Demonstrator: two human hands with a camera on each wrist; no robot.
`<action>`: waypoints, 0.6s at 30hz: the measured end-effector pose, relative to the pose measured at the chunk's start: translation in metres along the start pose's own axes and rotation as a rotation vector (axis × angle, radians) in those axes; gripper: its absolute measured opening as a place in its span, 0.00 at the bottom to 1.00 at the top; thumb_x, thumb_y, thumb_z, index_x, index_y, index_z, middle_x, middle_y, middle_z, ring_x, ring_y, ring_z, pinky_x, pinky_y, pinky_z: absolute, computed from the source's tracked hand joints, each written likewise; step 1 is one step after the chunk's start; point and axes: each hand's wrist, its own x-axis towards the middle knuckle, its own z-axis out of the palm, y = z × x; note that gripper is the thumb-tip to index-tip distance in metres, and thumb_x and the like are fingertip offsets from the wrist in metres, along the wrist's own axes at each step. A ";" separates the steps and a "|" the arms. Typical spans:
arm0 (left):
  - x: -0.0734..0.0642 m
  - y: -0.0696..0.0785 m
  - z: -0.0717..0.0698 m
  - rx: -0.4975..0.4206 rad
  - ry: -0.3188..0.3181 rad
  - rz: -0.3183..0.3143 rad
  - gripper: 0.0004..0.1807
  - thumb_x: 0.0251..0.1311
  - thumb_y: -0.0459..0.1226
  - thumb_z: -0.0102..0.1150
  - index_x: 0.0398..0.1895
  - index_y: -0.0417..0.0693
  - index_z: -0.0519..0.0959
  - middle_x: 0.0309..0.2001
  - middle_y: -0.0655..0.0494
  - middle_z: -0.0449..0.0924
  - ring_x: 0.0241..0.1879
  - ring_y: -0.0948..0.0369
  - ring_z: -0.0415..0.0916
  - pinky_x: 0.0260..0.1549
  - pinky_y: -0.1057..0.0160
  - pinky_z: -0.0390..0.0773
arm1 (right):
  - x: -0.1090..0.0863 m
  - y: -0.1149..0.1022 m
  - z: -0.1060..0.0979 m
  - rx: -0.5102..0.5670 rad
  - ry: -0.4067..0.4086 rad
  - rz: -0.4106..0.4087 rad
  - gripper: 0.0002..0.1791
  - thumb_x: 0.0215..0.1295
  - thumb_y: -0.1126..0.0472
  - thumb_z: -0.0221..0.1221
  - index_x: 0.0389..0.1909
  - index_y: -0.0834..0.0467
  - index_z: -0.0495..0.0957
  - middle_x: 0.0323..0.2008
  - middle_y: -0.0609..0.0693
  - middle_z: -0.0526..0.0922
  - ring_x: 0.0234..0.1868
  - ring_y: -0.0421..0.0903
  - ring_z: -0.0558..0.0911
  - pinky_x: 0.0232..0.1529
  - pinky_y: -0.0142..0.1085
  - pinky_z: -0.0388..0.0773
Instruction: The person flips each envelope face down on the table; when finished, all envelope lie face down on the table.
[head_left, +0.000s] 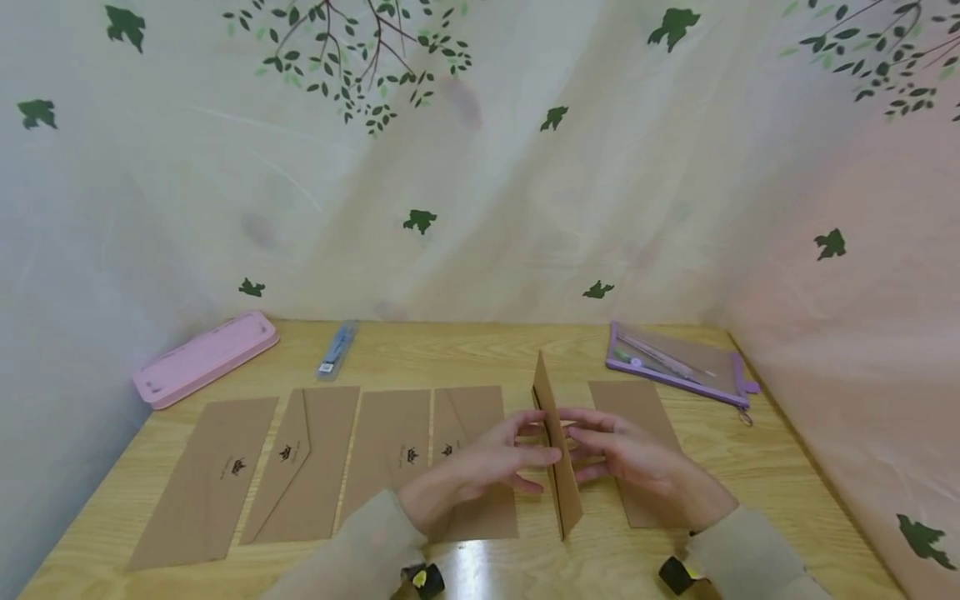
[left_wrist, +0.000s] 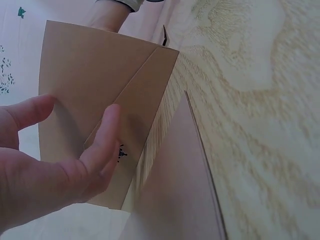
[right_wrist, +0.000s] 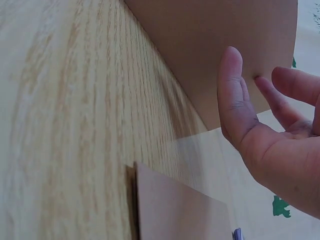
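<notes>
A: Why did the brown envelope (head_left: 553, 432) near the lower centre of the frame stand on its edge?

B: Probably because both hands braced it. The left hand (head_left: 491, 454) met its flap side and the right hand (head_left: 637, 454) its plain side, so I'd guess neither needed to clamp it.

A: So nothing was gripped?

B: Not that I saw. The left wrist view showed thumb and fingers spread over one face, none curled round an edge. The right hand's fingers were relaxed and extended too. Which fingertips really pressed, I couldn't tell, nor whether the lower edge fully rested on the table (head_left: 450, 354).

A: And the other envelopes?

B: Four lay flat in a row from the lower left to the centre. The leftmost envelope (head_left: 202, 483) had a crown print and no flap showing, while the second envelope (head_left: 318, 467) had its flap up. The third envelope (head_left: 390, 437) showed no flap, the fourth envelope (head_left: 476, 408) did. Spread like that, each could be seen on its own, I suppose.

A: The one at right?

B: The right-hand envelope (head_left: 630, 417) lay flat, partly under the right forearm. The pink case (head_left: 206, 358), blue packet (head_left: 337, 352) and purple-edged pouch (head_left: 675, 362) sat further back, presumably to leave working room.
</notes>
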 end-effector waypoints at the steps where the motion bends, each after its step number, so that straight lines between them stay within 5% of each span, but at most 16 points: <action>1: 0.000 0.000 0.000 -0.005 0.001 0.000 0.37 0.67 0.34 0.64 0.77 0.44 0.59 0.72 0.41 0.60 0.59 0.45 0.74 0.48 0.41 0.82 | 0.000 0.000 0.000 -0.004 0.002 0.002 0.29 0.80 0.62 0.50 0.76 0.64 0.57 0.61 0.58 0.73 0.53 0.54 0.81 0.52 0.49 0.82; 18: -0.003 -0.001 -0.013 -0.085 -0.020 -0.020 0.48 0.69 0.45 0.63 0.80 0.36 0.45 0.74 0.35 0.57 0.64 0.39 0.69 0.43 0.44 0.85 | 0.001 0.003 0.003 -0.017 -0.036 0.024 0.29 0.81 0.59 0.49 0.77 0.64 0.58 0.64 0.53 0.76 0.61 0.54 0.77 0.57 0.50 0.79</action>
